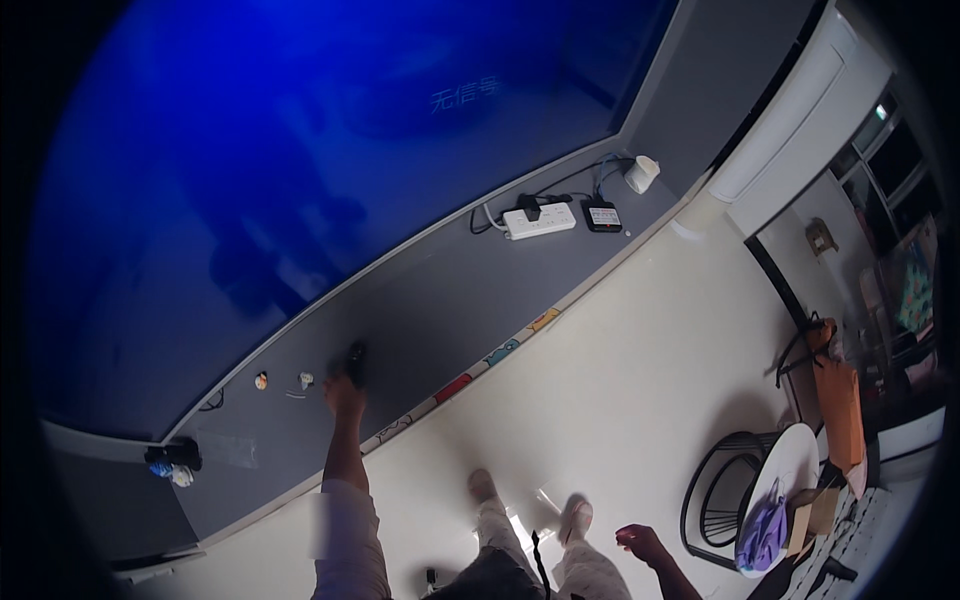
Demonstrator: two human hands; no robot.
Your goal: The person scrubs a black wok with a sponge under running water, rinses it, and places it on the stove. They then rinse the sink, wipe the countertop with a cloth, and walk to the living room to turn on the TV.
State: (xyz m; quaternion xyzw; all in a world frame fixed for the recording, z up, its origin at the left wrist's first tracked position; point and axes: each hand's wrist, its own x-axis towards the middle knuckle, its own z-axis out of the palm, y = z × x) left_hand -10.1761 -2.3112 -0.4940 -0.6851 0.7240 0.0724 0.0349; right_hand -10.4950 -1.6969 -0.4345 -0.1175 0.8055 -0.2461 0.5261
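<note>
My left hand (pixel 345 391) reaches over the grey shelf (pixel 420 315) below a large screen. Its fingers are closed around a small black object (pixel 356 361), perhaps a remote control, which is blurred and partly hidden by the hand. Just left of this hand lie a small white figurine (pixel 306 380) and an orange-and-white one (pixel 261 381). My right hand (pixel 637 540) hangs at the lower right above the floor, fingers loosely bent, with nothing visible in it.
The lit blue screen (pixel 360 112) bears writing. A white power strip (pixel 540 221), a black box (pixel 602 216) and a white cup (pixel 642 174) stand at the shelf's right end. A round side table (pixel 795 457) with a purple cloth item (pixel 765 529) is at right.
</note>
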